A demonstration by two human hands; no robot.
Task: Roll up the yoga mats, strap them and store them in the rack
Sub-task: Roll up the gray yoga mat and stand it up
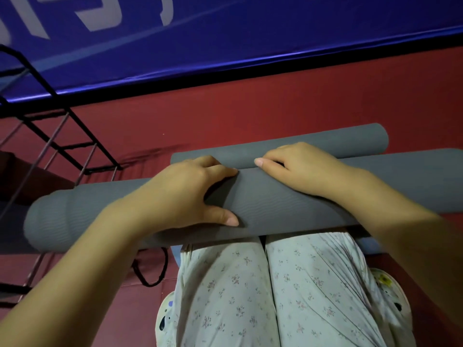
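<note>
Head view: the rolled grey foam yoga mat (pixel 263 206) lay across the person's knees, its long axis running left to right, the right end slightly farther away. The left hand (pixel 190 189) and right hand (pixel 298 169) gripped it, fingers curled over the top. A second grey rolled mat (pixel 325 144) lay parallel just beyond it. The black metal rack (pixel 62 146) stood to the left on the red floor (pixel 250 108).

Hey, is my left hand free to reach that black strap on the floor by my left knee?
Probably not right away. The left hand grips the big rolled mat lying across the knees, and the black strap lies on the floor below that roll. Letting go may loosen it, though the right hand also holds it.
</note>
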